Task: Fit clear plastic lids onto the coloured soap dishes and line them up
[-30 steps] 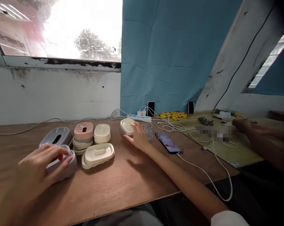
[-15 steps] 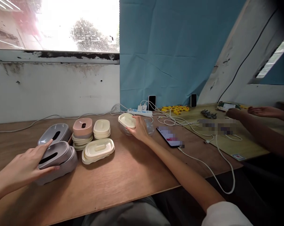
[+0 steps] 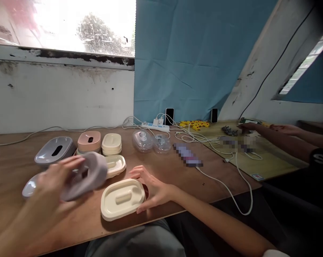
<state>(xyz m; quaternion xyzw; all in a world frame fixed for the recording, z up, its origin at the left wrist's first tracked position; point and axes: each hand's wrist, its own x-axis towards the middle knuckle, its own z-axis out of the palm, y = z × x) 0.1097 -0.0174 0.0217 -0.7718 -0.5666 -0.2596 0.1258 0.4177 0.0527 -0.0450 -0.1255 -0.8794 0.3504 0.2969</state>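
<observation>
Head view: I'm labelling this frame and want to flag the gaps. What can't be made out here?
1. Head view: motion blur smears the grey piece in the left hand, so its shape is unclear.
2. The pale part behind that hand is mostly covered by it.
3. The phone on the table is pixelated.
4. The things on the mat near another person's hand are pixelated and too small.

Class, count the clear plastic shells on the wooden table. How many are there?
2. The left clear shell and the right clear shell lie side by side before the white power strip. The left hand holds a grey cover, not clear. Nested shells might hide more.
</observation>
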